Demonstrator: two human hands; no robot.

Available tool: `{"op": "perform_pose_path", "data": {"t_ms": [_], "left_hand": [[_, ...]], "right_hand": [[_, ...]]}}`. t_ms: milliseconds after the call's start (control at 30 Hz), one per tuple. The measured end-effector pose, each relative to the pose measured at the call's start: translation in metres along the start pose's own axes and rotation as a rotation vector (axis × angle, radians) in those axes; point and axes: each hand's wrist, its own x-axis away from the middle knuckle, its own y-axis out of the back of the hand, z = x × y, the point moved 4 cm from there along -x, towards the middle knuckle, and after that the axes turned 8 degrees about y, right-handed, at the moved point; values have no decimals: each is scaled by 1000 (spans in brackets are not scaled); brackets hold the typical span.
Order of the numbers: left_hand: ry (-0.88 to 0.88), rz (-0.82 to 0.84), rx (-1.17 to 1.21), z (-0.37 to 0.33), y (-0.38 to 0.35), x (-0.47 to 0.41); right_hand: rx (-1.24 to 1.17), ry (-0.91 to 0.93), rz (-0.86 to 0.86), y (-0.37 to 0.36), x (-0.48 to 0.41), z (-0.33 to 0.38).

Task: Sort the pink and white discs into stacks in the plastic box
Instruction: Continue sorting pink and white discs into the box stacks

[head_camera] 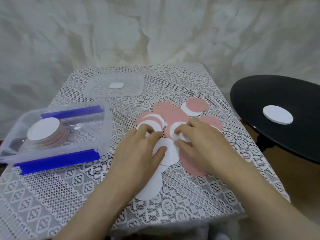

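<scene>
**Both hands on the loose discs at table centre**

The left hand [138, 149] lies palm down on the loose pile of discs [173, 116], fingers slightly spread, fingertips pressing a white disc at the pile's 9 o'clock side and the thumb resting on another white disc [168, 153] near the pile's 6 o'clock edge. The right hand [204, 144] lies beside it, fingers curled and close together, fingertips pinching at a white disc lying on a pink one; whether that disc is lifted cannot be told.

The pile, pink and white mixed and overlapping, sits on the lace tablecloth [69, 196] just past the hands, toward 12 o'clock. One white disc [150, 187] lies partly under the left wrist.

The plastic box [97, 118], clear with blue clips, stands at 9 o'clock, well apart from the pile. It holds one stack [45, 133], white on top, pink and white edges showing below.

The clear lid [131, 84] lies at 11 o'clock with a white disc on it.

At 3 o'clock, a black round stool [270, 94] carries a white disc [278, 116].
</scene>
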Motion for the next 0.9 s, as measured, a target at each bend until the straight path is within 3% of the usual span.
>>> {"op": "perform_pose_path", "data": {"t_ms": [600, 900], "left_hand": [[28, -9, 63, 21, 13, 29], [41, 19, 136, 26, 18, 35]], "right_hand": [[-116, 8, 18, -8, 3, 24], [-434, -84, -45, -7, 0, 21]]}}
